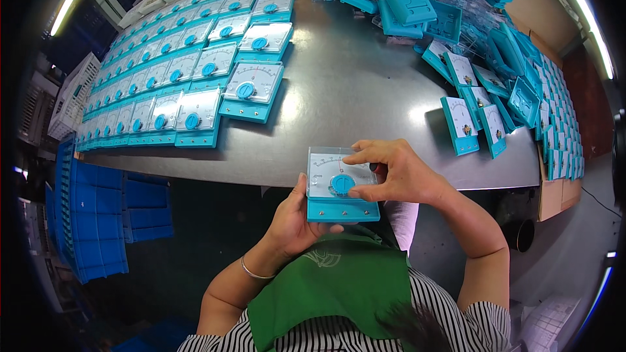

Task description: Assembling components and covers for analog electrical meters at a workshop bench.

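In front of my body I hold a teal-based panel meter (pixel 324 190) with a white dial face, a red needle, a clear cover and a round blue knob (pixel 342 184). My left hand (pixel 291 221) is closed round its left side and underside, the thumb along the left edge. My right hand (pixel 405 173) reaches over from the right, forefinger at the top of the clear cover and thumb beside the knob. Screw terminals show along the meter's teal front strip. The fingers beneath the meter are mostly hidden.
On the metal table (pixel 352 85), rows of finished-looking meters (pixel 208 68) fill the left. Teal housings (pixel 407 3) and clear covers are heaped at the far right. Several coverless meters (pixel 460 124) lie near the right edge, beside more stacked units (pixel 559 124). Blue crates (pixel 94 215) stand lower left.
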Available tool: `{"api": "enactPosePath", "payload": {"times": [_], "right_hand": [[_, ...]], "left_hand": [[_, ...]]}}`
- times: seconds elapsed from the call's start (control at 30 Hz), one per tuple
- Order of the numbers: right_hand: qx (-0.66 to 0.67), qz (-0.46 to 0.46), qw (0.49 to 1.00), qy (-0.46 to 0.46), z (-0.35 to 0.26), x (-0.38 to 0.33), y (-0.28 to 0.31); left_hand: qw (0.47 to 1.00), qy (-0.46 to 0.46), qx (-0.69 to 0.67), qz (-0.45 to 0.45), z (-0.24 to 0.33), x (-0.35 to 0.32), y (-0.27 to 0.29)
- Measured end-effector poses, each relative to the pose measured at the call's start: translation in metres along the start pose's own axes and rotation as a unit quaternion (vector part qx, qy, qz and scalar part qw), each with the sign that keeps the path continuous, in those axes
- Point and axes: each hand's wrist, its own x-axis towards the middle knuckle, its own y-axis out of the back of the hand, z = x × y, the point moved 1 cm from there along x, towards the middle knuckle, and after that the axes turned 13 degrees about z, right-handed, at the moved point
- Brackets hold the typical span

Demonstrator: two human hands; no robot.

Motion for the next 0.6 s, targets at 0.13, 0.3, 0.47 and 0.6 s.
{"api": "enactPosePath", "payload": {"times": [0.13, 0.3, 0.47, 0.6], "right_hand": [[0.006, 0.008, 1.000, 0.006, 0.001, -0.003, 0.005], [0.007, -0.002, 1.000, 0.007, 0.006, -0.009, 0.005], [0.036, -0.021, 0.999, -0.004, 0.010, -0.013, 0.005], [0.035, 0.008, 0.999, 0.010, 0.005, -0.021, 0.003]], "left_hand": [[0.998, 0.014, -0.033, 0.045, -0.004, 0.000, -0.003], [0.997, 0.018, -0.020, 0.066, -0.007, -0.001, -0.007], [0.996, 0.029, -0.026, 0.079, -0.010, 0.000, -0.004], [0.999, -0.005, 0.043, 0.019, -0.013, 0.001, 0.002]]}}
